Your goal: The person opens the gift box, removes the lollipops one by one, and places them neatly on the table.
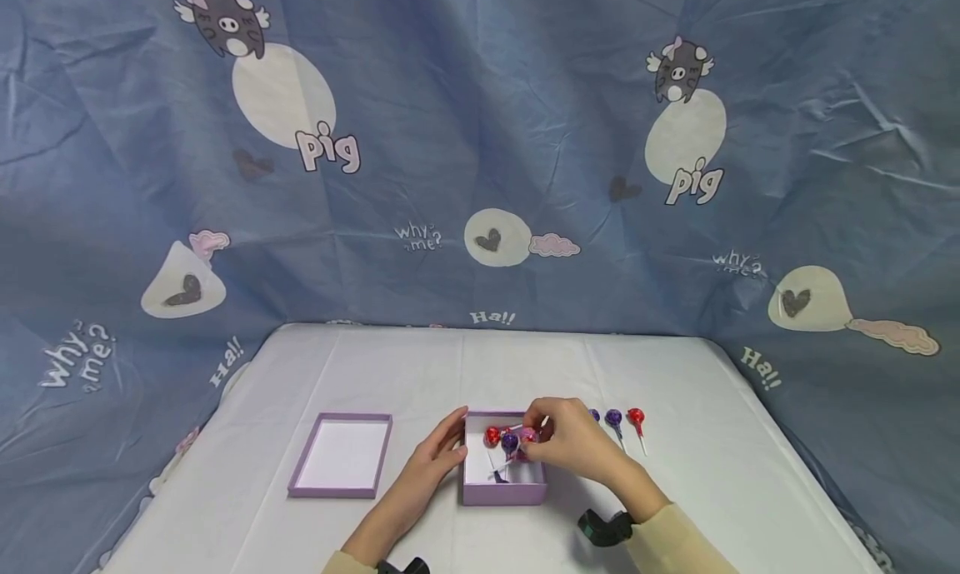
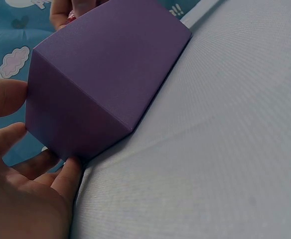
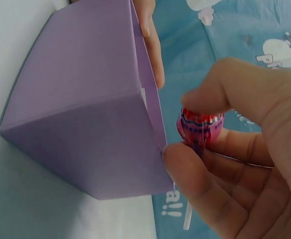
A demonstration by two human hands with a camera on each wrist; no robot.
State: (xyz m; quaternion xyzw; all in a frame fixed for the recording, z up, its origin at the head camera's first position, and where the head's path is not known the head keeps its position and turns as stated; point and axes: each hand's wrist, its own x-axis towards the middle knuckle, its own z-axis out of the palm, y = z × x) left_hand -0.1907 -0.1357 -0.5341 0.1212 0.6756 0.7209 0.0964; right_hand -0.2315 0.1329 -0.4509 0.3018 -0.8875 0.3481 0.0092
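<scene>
Head view: one purple box [image 1: 504,496], opening upward, on the white cloth [image 1: 427,366] before you. Left hand [image 1: 433,461]: fingers loosely extended, resting against the box's left side, gripping nothing. Right hand [image 1: 573,436]: narrowed, pinching one lollipop [image 3: 200,127] between thumb and forefinger, at the right part of the opening. Inside: a red pop [image 1: 491,436], a dark purple pop [image 1: 510,442] and thin sticks lying at odd angles (exact count unclear; your fingers cover some). Lid [image 1: 341,457]: well apart on your left, hollow side up. Beyond your right hand: a loose purple pop [image 1: 613,417], a loose red pop [image 1: 636,416] and another partly hidden.

Hazards, as judged: the held head may twist out of your pinch, its wrapper being slick and its form round. Its stick may snag the rim or those inside if brought in crosswise. The box may skid or tip if your right wrist leans on its wall.

Materials: box and lid, seemingly stiff card, smooth, square-cornered, white-floored. Wrappers: glossy, printed, gathered at the neck. Heads: globular. Sticks: slim, straight, pale. Cloth: finely ribbed, lightly creased.
</scene>
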